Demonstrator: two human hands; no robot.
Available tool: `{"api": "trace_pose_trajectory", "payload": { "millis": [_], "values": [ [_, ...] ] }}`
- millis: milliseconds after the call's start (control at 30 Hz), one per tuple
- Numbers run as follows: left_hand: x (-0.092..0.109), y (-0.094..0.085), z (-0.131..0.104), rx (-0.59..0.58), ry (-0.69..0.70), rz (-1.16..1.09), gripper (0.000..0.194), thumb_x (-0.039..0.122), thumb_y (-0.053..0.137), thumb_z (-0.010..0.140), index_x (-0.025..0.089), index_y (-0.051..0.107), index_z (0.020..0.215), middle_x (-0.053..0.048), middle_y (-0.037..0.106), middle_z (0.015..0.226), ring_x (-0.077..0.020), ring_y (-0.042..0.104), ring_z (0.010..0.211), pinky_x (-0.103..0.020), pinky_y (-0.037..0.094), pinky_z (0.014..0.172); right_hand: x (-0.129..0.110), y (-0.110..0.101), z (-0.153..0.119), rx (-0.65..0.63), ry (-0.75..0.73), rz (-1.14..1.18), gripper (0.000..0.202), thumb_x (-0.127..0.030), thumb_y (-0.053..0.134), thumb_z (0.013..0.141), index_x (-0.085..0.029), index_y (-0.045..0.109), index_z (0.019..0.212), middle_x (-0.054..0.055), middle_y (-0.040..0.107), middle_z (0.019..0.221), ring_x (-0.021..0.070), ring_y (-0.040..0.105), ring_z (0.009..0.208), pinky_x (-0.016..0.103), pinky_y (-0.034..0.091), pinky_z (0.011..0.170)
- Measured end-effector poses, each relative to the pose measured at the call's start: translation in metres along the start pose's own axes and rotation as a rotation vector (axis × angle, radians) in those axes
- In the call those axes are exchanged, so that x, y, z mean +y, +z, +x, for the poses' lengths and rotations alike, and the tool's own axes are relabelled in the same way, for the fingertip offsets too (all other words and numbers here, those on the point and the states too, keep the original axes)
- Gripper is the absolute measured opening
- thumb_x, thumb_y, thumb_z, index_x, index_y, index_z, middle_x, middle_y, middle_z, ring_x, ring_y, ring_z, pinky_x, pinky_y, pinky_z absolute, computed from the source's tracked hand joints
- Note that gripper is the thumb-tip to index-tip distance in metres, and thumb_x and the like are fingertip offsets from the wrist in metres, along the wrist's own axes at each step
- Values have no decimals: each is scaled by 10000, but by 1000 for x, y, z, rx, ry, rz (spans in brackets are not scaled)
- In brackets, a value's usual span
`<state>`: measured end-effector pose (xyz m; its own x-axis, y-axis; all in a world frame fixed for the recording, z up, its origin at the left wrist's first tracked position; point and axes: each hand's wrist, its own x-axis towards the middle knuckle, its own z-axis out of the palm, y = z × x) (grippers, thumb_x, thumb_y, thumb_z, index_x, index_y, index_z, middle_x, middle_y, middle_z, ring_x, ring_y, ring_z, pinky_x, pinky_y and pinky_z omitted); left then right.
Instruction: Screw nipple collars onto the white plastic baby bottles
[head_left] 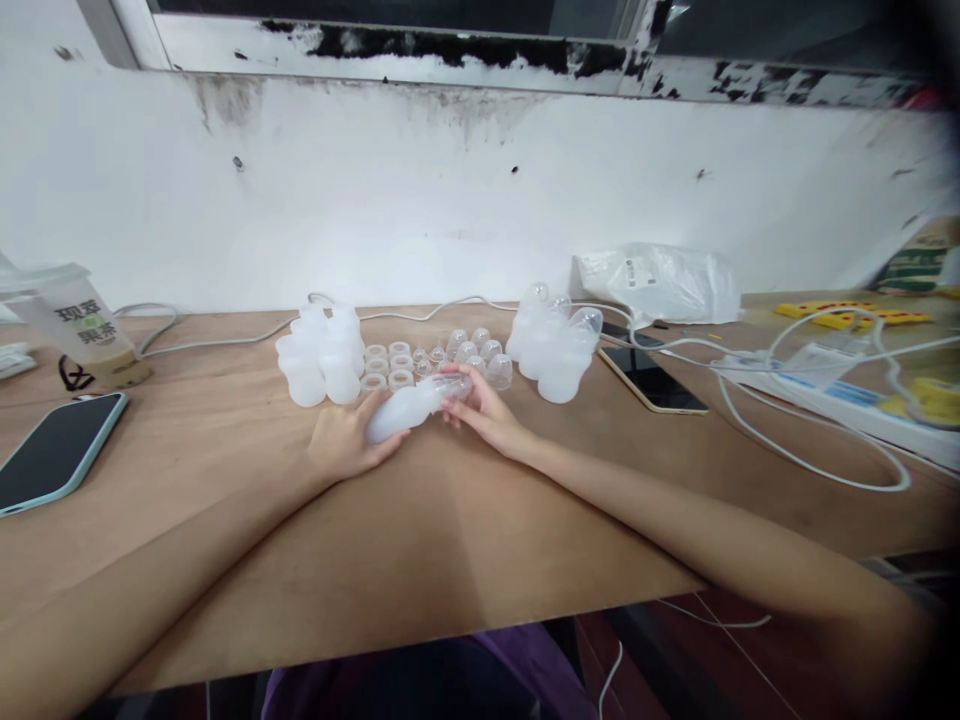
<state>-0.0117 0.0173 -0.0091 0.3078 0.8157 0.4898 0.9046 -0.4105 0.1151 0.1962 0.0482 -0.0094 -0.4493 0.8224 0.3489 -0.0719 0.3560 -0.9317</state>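
Observation:
A frosted white baby bottle (401, 412) lies tilted across both hands, above the middle of the table. My left hand (341, 438) wraps round its lower body. At the upper end, my right hand (486, 412) has its fingers closed on the clear dome cap (452, 386). Just behind stand several white collar rings (375, 366), clear teats (422, 362) and clear dome caps (480, 350). Several uncapped bottle bodies (324, 355) cluster on the left. To the right is a group of bottles with clear caps (556, 350).
A drink cup (94, 330) and a phone (64, 450) are at the left. Another phone (652, 380), looping white cables (825, 480) and a power strip (900, 425) occupy the right. A plastic bag (660, 283) rests against the wall. The wooden table's (420, 600) front edge is near me.

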Motion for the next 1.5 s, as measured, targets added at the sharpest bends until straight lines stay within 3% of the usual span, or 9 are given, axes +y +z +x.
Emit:
{"api": "trace_pose_trajectory", "payload": {
  "millis": [133,367,600,733,900,1000,1133,1300,1500],
  "values": [
    [2,-1,1,0,41,32,526,529,426,714,172,466,1098,-92,608,950,-220,594,727,-285,426,578,3,-1,0,-13,16,-49,412,-314,581,706,-260,353,1045,-50,494,642,84,455,524,217,366,501],
    [3,-10,4,-102,94,-87,493,507,429,723,191,470,1099,-52,615,847,-183,581,679,-268,419,579,3,0,-1,-63,-50,-132,379,-282,600,688,-256,382,997,-7,458,876,82,453,624,219,389,562],
    [12,-19,4,-175,13,-366,460,473,477,706,193,505,1070,-31,610,872,-183,569,724,-276,427,623,-3,-1,-4,-112,-8,-110,387,-271,580,712,-266,359,1029,-15,442,845,79,431,606,217,377,556],
    [15,-29,8,-267,-61,-543,394,451,512,681,201,570,979,-6,611,808,-186,562,724,-272,436,616,-9,-2,-5,-89,-45,-130,399,-275,613,679,-260,396,1013,7,447,959,103,457,692,232,390,596],
    [14,-30,16,-552,-155,-932,400,461,480,713,218,539,1025,-16,617,789,-171,574,660,-283,457,566,-38,-5,0,-100,-143,-354,376,-289,617,669,-250,444,1001,30,464,991,167,470,813,287,407,658],
    [10,-22,18,-594,-86,-1044,463,430,513,703,224,467,1114,-46,602,928,-171,579,739,-285,471,602,-71,-14,-3,-121,-166,-553,364,-305,610,674,-244,466,1002,33,508,955,164,487,723,285,394,603],
    [-1,-9,15,-506,-7,-1056,582,345,559,690,210,344,1214,-77,528,1066,-150,539,863,-304,456,750,-106,-49,-24,10,-3,-931,377,-340,606,668,-202,468,991,55,540,880,176,511,674,291,373,597],
    [-9,-1,14,-459,-23,-1024,464,327,535,723,165,412,1140,-65,533,996,-115,521,847,-292,430,811,-108,-102,-50,168,289,-1441,388,-362,567,668,-165,407,961,127,548,918,240,542,750,298,361,572],
    [-6,0,15,-457,38,-946,417,322,534,726,161,441,1100,-56,548,972,-121,526,833,-285,443,760,-102,-108,-48,312,461,-1602,354,-352,476,729,-111,377,969,195,544,885,263,557,803,287,341,546]
  ]
}}
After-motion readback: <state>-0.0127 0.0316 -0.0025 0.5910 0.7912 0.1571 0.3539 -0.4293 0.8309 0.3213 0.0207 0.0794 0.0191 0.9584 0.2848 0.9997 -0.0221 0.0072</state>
